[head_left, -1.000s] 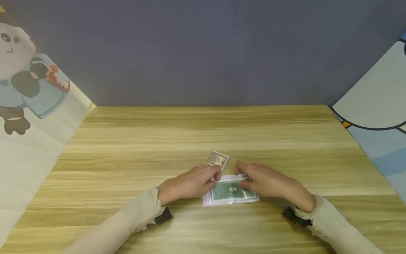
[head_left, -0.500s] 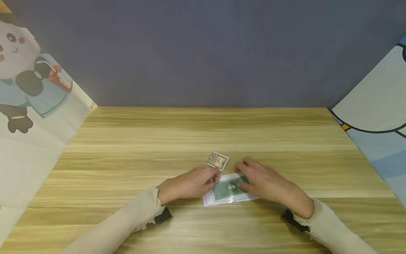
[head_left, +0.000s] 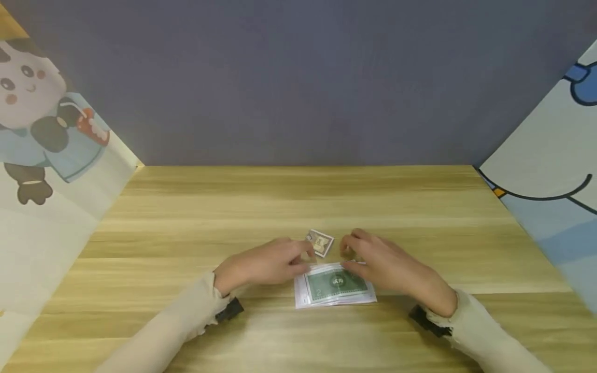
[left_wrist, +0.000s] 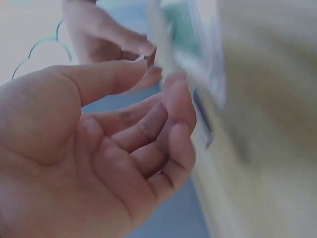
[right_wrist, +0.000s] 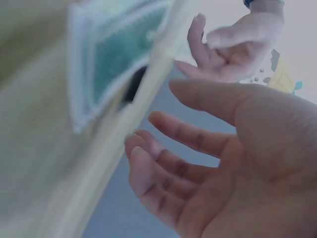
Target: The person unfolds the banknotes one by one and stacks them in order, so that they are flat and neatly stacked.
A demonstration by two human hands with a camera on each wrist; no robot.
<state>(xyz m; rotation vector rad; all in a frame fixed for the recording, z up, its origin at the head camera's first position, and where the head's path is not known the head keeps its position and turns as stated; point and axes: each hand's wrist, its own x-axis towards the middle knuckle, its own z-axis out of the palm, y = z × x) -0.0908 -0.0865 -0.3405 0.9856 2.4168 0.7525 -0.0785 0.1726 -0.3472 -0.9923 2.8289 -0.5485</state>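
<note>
A green banknote (head_left: 331, 286) marked with a 2 lies on the table, with glossy, pale-edged layers around it. Just beyond it is a small brown printed paper (head_left: 321, 243). My left hand (head_left: 272, 261) hovers at the banknote's upper left corner, thumb and fingers apart. In the left wrist view its loosely bent fingers (left_wrist: 181, 104) hold nothing. Across from it, my right hand (head_left: 387, 261) has its thumb over the banknote's upper right edge. The right wrist view shows its fingers (right_wrist: 183, 134) spread and relaxed, with nothing between them.
The wood-grain table (head_left: 186, 207) meets a dark grey panel (head_left: 308, 83) at the back. Cartoon-printed panels stand at the left (head_left: 46, 129) and right (head_left: 550, 155). A dark band sits at each wrist, below the beige sleeves (head_left: 177, 326).
My left hand has shifted left, and its fingers have parted from the banknote's left end. My right thumb has drawn back to the upper edge. The banknote lies flatter and straighter.
</note>
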